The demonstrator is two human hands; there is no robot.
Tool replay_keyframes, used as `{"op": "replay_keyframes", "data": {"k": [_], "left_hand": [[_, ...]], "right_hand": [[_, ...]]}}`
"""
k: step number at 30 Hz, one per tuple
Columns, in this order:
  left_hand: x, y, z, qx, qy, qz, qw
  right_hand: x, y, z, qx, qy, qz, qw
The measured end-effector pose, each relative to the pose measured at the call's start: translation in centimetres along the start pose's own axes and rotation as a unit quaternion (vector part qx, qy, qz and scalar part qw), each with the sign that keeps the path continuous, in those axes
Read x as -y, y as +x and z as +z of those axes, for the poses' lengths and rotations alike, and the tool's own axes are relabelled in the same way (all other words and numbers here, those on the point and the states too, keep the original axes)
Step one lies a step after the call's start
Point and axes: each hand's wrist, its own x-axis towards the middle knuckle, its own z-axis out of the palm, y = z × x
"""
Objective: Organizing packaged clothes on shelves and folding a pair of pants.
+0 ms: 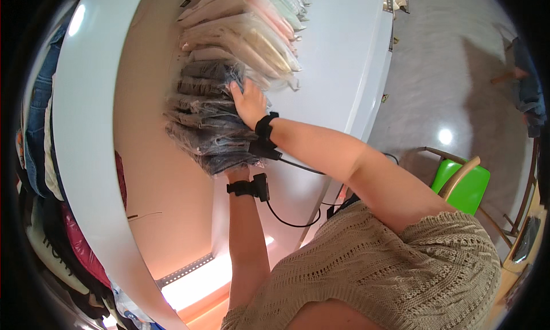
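A row of folded dark grey clothes in crinkled clear bags (203,124) sits on a white shelf (326,55). My right hand (247,104) rests at the upper right of this row, fingers curled against the plastic, gripping it. My left hand (237,172) is at the lower end of the same row, its fingers hidden by the bags. Both wrists wear black straps with cables. Beyond the grey row lie several pale bagged garments (246,35) in cream, pink and white, packed closely.
Hanging clothes (43,124) line the far left behind a white curved panel (91,112). A metal perforated rail (186,268) runs below. To the right, a green-seated chair (464,184) stands on the grey floor (435,72), with dark blue fabric (527,84) farther right.
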Motion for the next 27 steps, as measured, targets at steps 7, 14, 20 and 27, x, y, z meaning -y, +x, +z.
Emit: {"op": "replay_keyframes", "data": {"k": [7, 14, 20, 27], "left_hand": [[-1.2, -1.6, -1.4, -0.020, 0.011, 0.014, 1.000], [-2.3, -1.5, -1.0, -0.023, 0.020, 0.022, 0.999], [-2.9, -1.3, -0.7, -0.021, 0.032, 0.032, 0.999], [-3.7, -0.3, -1.4, 0.015, 0.061, 0.059, 0.996]], "right_hand": [[4.1, -6.4, -3.3, -0.004, 0.010, -0.342, 0.940], [3.5, -9.2, -1.1, 0.094, -0.159, -0.392, 0.901], [1.9, -12.2, 2.7, 0.111, -0.096, -0.322, 0.935], [3.0, -8.0, 1.8, 0.119, 0.053, -0.197, 0.972]]}}
